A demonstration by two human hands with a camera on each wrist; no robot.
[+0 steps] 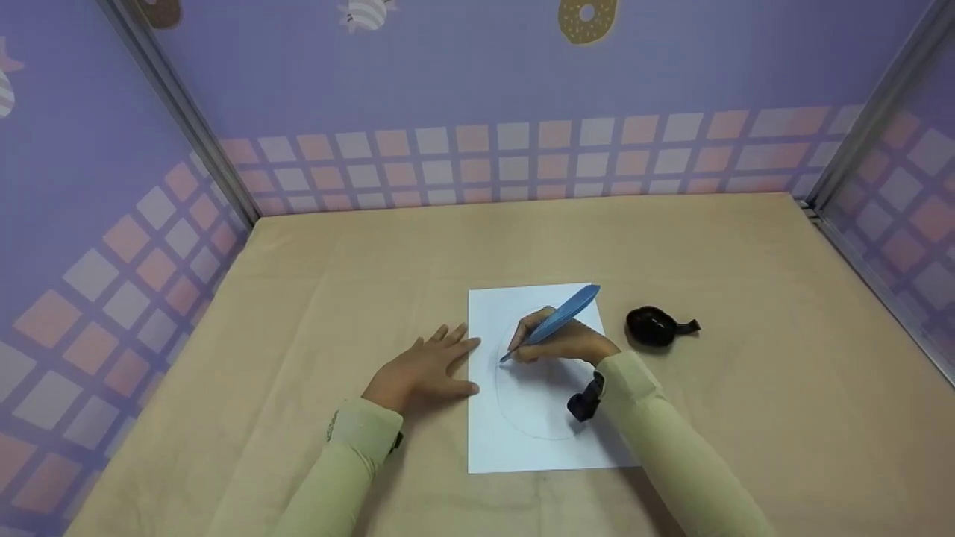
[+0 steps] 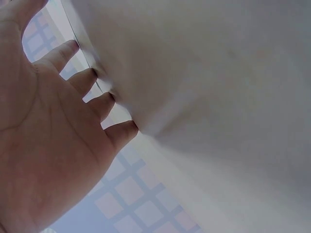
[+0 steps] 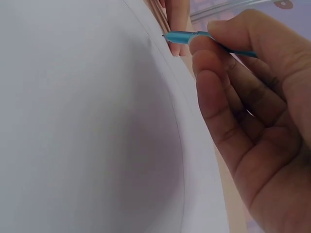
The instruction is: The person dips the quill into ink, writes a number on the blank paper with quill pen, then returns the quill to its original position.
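Observation:
A white sheet of paper (image 1: 492, 447) lies on the table with a thin curved line, like a large oval, drawn on it. My right hand (image 1: 563, 343) pinches a blue pen (image 1: 563, 313) between thumb and fingers. The pen's tip is at the drawn line on the left half of the sheet; in the right wrist view the pen (image 3: 180, 37) points at that line. Flat beside the sheet, my left hand (image 1: 425, 369) has its fingers spread, fingertips at the paper's left edge. In the left wrist view the left hand (image 2: 58, 111) shows its palm and straight fingers.
A small glossy black object (image 1: 653, 327) with a short handle-like end sits right of the paper. A beige cloth (image 1: 358, 261) covers the table. Purple walls with a checkered band (image 1: 515, 160) and metal posts (image 1: 194, 112) enclose the back and sides.

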